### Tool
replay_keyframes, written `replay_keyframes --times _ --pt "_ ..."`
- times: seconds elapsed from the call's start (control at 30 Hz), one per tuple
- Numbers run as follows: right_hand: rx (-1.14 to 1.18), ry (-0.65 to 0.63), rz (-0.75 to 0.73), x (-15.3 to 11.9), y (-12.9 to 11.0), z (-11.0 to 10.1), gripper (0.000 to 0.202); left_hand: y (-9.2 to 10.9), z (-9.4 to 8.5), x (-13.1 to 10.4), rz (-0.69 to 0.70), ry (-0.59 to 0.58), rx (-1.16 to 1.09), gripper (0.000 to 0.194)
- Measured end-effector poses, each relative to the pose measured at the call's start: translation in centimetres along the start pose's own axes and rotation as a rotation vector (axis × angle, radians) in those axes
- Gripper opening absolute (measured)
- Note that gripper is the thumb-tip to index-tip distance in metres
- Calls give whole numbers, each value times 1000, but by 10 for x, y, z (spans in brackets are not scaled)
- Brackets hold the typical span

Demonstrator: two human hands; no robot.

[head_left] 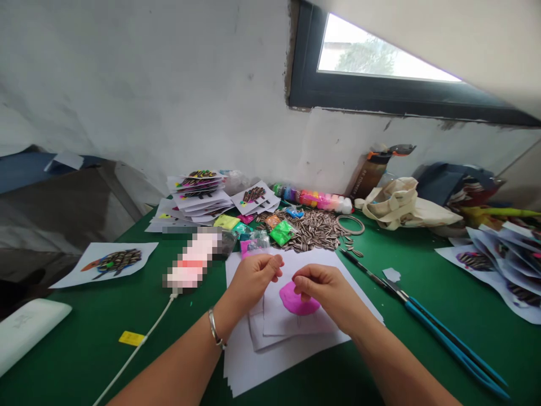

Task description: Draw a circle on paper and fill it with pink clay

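Observation:
My left hand (256,277) is closed above the paper, thumb pressed to curled fingers, a silver bangle on its wrist. My right hand (327,286) is pinched just to the right, apart from the left, over a flat pink-purple clay shape (296,304). Whatever either hand may hold is too small or hidden to make out. Under the clay lies a small white sheet (276,321), on top of a stack of larger white paper (249,375). Beyond the hands are a pile of striped sunflower seeds (316,228) and a green clay packet (282,232).
Blue-handled tweezers (448,338) and a black pen (366,268) lie at right, near a tape ring (350,225). Finished seed pictures (203,203) are stacked at back left. A cable (139,347) runs from a blurred-out device. A bottle (369,172) and cloth bag (395,203) stand behind.

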State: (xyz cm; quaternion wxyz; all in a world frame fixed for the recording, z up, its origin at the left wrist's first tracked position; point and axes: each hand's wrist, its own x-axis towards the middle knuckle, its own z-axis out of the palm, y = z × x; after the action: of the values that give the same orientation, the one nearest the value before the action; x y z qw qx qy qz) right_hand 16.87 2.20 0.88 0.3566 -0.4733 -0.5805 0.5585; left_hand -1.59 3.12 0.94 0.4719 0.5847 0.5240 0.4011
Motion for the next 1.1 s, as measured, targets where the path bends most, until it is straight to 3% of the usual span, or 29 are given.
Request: replay_keyframes --times 0.33,0.8,1.0,1.1 --pt "58 -8 32 0 0 0 19 4 0 -1 -4 -2 21 42" --pt "-70 -25 -94 -1 -4 2 15 6 -2 -2 -7 -19 34 39" --pt "89 1 28 0 3 5 25 4 -4 1 10 -29 61 41" --pt "21 -55 10 0 4 7 17 3 -5 1 15 -23 77 41"
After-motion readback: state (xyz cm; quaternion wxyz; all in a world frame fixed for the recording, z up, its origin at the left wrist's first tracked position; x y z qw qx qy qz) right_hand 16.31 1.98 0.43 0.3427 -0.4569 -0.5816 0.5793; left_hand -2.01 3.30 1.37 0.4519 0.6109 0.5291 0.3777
